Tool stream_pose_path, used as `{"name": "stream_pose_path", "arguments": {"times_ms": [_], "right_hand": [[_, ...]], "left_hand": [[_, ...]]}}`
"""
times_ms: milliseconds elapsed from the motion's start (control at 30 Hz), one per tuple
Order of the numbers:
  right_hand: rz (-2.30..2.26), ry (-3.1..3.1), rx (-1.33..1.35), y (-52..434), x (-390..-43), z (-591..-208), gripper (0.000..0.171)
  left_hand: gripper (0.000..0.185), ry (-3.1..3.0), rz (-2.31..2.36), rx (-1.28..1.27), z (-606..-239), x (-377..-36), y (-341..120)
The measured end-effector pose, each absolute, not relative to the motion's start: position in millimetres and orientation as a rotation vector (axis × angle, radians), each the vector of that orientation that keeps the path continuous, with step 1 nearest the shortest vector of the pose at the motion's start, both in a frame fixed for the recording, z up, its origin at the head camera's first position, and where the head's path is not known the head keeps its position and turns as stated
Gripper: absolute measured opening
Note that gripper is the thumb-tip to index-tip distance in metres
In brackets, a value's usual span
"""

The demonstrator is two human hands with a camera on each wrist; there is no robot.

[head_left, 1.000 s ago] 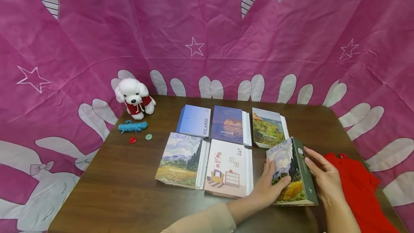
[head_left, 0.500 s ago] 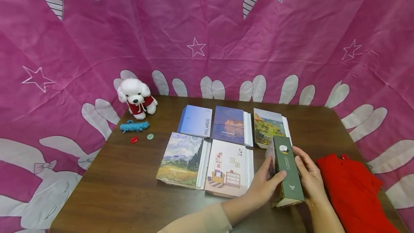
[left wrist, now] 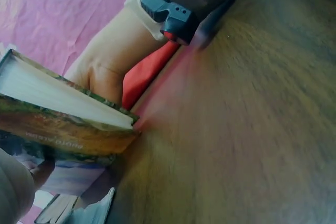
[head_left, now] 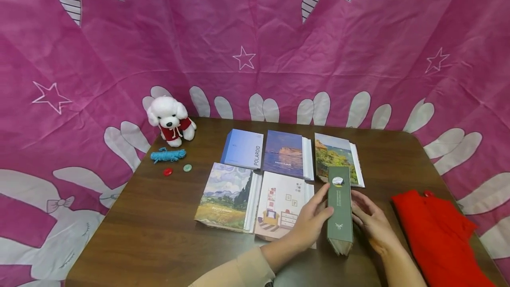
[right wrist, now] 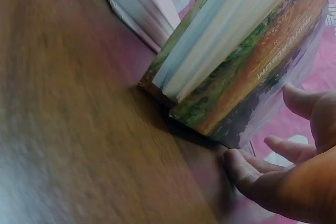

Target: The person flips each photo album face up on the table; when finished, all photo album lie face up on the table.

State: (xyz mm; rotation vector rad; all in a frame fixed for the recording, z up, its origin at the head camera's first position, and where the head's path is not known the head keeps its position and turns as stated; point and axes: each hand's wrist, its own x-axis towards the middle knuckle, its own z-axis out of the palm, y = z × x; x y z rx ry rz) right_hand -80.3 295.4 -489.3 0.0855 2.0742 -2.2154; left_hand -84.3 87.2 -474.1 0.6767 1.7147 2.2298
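A thick photo album (head_left: 340, 211) with a green spine stands on the table, its spine turned up toward the head view. My left hand (head_left: 308, 223) grips its left side, thumb and fingertips at the spine's edge. Over on the right side, my right hand (head_left: 374, 223) touches the other cover with loosely extended fingers. In the right wrist view the painted cover (right wrist: 247, 85) and page edges show, with the right hand's thumb (right wrist: 302, 100) against the cover. The left wrist view shows the album (left wrist: 63, 111) between both hands; most left fingers are hidden.
Several albums lie flat in two rows: a blue one (head_left: 244, 149), a purple one (head_left: 283, 152), and a landscape-covered one (head_left: 223, 196) among them. A red cloth (head_left: 434, 229) lies right. At left are a plush dog (head_left: 169, 118), blue yarn (head_left: 168, 155) and two buttons (head_left: 168, 172).
The album has turned from showing its painted cover to standing with its green spine up, and has shifted slightly left. Both hands moved left with it; the right fingers sit lower beside it.
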Motion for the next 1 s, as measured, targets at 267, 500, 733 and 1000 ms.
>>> {"name": "stream_pose_path", "arguments": {"times_ms": [267,500,733,1000], "right_hand": [[-1.951,2.294,0.302,303.2,-79.4,-484.6,0.066],[-1.787,2.358,0.396,314.2,-78.3,-480.4,0.071],[-1.724,2.427,0.417,322.1,-77.2,-478.0,0.075],[-1.572,2.522,0.289,327.1,-79.1,-475.8,0.076]], "left_hand": [[0.059,1.784,2.212,0.534,-479.4,-86.0,87.8],[0.057,2.093,1.921,0.458,-477.8,-89.5,85.8],[0.061,2.159,1.699,0.403,-474.6,-94.0,89.1],[0.069,2.088,1.733,0.369,-475.4,-95.2,91.0]]}}
